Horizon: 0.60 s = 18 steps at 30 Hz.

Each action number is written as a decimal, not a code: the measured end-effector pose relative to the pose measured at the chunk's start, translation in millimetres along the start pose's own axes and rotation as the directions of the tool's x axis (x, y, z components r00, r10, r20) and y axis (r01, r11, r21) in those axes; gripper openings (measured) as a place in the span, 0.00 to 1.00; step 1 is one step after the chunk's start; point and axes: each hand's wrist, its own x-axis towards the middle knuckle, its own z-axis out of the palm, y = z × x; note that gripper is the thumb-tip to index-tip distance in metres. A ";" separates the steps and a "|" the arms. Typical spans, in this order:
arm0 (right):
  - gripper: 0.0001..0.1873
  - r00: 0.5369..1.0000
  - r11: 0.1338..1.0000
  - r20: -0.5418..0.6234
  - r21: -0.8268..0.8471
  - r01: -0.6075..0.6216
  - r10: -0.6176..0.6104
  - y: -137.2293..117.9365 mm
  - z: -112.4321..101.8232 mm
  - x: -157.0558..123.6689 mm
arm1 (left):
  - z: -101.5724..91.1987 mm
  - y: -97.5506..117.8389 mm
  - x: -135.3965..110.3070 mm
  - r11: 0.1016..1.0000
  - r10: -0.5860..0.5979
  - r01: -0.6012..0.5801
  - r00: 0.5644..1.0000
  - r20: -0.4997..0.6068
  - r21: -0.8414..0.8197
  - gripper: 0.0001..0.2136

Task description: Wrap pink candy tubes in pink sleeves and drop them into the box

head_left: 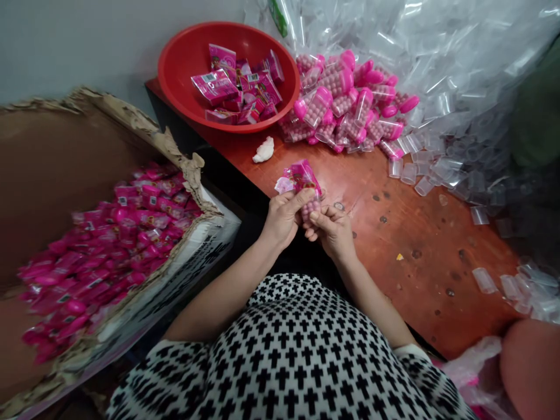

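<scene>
Together, the left hand and the right hand pinch a tube of pink beads at the bench, with packets in the red basin beyond.

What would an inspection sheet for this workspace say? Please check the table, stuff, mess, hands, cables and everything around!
Surface: reddish table with dark spots.
Job's things: pink bead packet; red bowl holding pink packets; heap of capped bead tubes; clear tubes.
Clutter: white lump, small yellow scrap.
Hands: left hand and right hand both hold the bead packet.
Cables: nothing seen.
Surroundings: torn cardboard box with more pink packets; grey wall.
</scene>
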 end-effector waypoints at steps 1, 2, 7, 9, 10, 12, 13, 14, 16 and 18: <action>0.17 1.000 1.000 -0.007 0.018 0.004 -0.004 0.9 -0.4 -1.0 | -0.4 0.4 -1.7 1.000 -0.010 0.010 1.000 0.021 0.016 0.14; 0.16 1.000 1.000 -0.012 0.027 0.010 -0.010 1.0 -0.9 -2.5 | -0.6 0.9 -3.2 0.999 -0.014 0.013 1.000 0.028 0.031 0.14; 0.13 1.000 1.000 0.002 0.020 -0.002 0.002 -6.1 -6.6 -6.9 | -2.3 1.0 -5.1 1.000 0.011 -0.011 0.998 0.064 -0.004 0.17; 0.14 1.000 1.000 0.001 0.022 -0.009 0.009 -7.5 -8.3 -5.7 | -3.3 -0.6 -4.3 1.000 0.002 0.001 0.995 0.099 -0.026 0.18; 0.14 1.000 1.000 -0.006 0.016 -0.004 0.004 -7.2 -8.5 -4.9 | -3.8 -1.7 -3.8 1.000 0.002 0.001 0.995 0.096 -0.030 0.18; 0.13 0.999 1.000 -0.029 -0.009 0.015 -0.016 -5.0 -7.5 -3.7 | -4.3 -4.1 -3.1 0.999 0.013 -0.011 0.998 0.055 -0.030 0.17; 0.13 0.999 0.999 -0.040 -0.025 0.024 -0.025 -3.6 -6.5 -3.3 | -4.4 -5.1 -2.8 0.999 0.019 -0.018 0.999 0.033 -0.029 0.16; 0.13 0.998 0.999 -0.048 -0.040 0.031 -0.032 -2.3 -5.4 -3.0 | -4.3 -5.9 -2.7 0.999 0.024 -0.023 1.000 0.017 -0.031 0.16; 0.14 0.998 0.998 -0.056 -0.057 0.035 -0.039 -0.3 -3.5 -2.3 | -3.9 -6.9 -2.8 0.999 0.025 -0.025 1.000 0.002 -0.034 0.15; 0.15 0.998 0.997 -0.048 -0.075 0.036 -0.040 1.0 -2.6 -1.8 | -3.1 -7.0 -2.5 0.999 0.022 -0.023 1.000 -0.008 -0.032 0.15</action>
